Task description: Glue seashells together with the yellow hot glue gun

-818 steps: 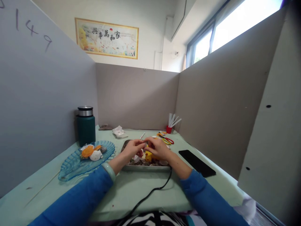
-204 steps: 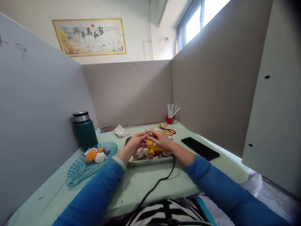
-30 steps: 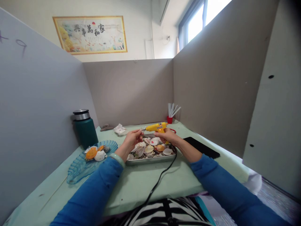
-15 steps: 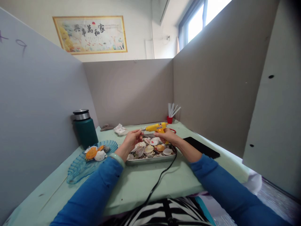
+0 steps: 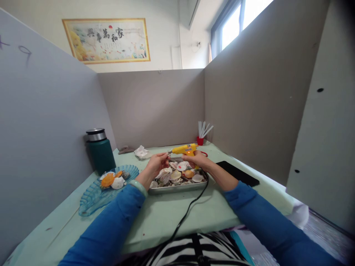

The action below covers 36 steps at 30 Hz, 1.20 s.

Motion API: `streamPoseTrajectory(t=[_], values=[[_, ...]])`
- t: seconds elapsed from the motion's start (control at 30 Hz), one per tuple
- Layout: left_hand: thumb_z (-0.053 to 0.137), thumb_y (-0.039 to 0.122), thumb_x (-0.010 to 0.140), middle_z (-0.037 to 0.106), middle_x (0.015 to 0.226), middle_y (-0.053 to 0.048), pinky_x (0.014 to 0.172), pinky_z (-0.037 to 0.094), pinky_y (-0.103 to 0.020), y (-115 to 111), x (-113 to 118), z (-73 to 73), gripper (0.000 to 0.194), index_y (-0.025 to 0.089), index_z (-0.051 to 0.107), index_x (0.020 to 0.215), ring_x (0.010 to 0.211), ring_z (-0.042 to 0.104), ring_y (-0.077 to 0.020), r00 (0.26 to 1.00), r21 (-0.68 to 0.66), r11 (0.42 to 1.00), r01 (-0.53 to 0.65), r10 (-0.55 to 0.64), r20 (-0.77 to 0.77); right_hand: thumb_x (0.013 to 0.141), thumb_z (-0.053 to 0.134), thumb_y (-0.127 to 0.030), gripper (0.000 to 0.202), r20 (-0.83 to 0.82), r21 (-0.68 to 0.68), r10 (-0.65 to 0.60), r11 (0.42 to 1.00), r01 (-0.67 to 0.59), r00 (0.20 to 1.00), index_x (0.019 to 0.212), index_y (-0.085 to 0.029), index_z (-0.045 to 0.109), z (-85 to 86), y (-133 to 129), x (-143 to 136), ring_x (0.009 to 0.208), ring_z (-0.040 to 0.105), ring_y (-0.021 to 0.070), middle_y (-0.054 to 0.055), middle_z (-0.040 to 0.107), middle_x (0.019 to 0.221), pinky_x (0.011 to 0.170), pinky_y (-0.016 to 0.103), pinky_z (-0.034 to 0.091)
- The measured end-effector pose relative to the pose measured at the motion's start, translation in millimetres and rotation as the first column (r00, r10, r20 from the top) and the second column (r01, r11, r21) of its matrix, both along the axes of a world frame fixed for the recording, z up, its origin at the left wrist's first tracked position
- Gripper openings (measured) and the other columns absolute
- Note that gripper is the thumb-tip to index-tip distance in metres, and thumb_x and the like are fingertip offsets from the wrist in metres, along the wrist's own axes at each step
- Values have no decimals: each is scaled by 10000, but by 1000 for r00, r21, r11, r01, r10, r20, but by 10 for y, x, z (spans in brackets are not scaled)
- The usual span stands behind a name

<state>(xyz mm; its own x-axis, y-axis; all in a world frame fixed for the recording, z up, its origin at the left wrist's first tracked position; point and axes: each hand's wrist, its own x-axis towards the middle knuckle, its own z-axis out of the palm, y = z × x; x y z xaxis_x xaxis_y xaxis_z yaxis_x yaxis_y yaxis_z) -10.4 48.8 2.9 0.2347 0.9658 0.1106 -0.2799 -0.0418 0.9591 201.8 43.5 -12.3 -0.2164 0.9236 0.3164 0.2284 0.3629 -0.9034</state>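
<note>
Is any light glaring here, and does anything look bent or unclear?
In the head view, the window glares almost white; also in the head view, the green bottle looks tilted, probably from lens stretch, the upper right corner is dark, and the yellow glue gun reads clearly, but whatever the left hand pinches is too small to identify.
</note>
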Motion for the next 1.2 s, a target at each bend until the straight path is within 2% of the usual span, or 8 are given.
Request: streamPoseTrajectory(t=[0.2,0.53,0.83,1.2], values=[[555,112,811,581,669,-26,435,450,-213,-35,9,30,59,80,601,793,427,490,-59,999,6,999,-47,47,26,649,691,-520,429,-5,-14,16,1000,-16,1000,541,-167,473,-4,-2,9,375,374,60,-47,438,392,405,205,291],[569,112,798,589,681,-33,446,464,-221,26,-20,-26,51,77,601,780,436,502,-64,999,-2,999,43,-43,-12,666,663,-521,437,16,8,-14,1000,14,1000,513,-158,475,11,-7,1,370,377,54,-44,437,376,403,198,284],[576,119,797,581,675,-24,442,454,-216,-16,-3,14,45,80,597,788,434,492,-61,999,8,999,-37,37,12,653,681,-531,448,11,2,12,1000,-12,1000,512,-169,460,-5,3,11,373,376,59,-45,437,384,409,206,300],[576,112,792,587,679,-33,449,460,-221,2,-9,-5,48,75,601,775,438,500,-64,999,-5,999,42,-42,-16,677,662,-504,430,8,7,-14,1000,14,1000,502,-165,463,5,-2,-2,358,371,56,-47,428,368,402,206,281]])
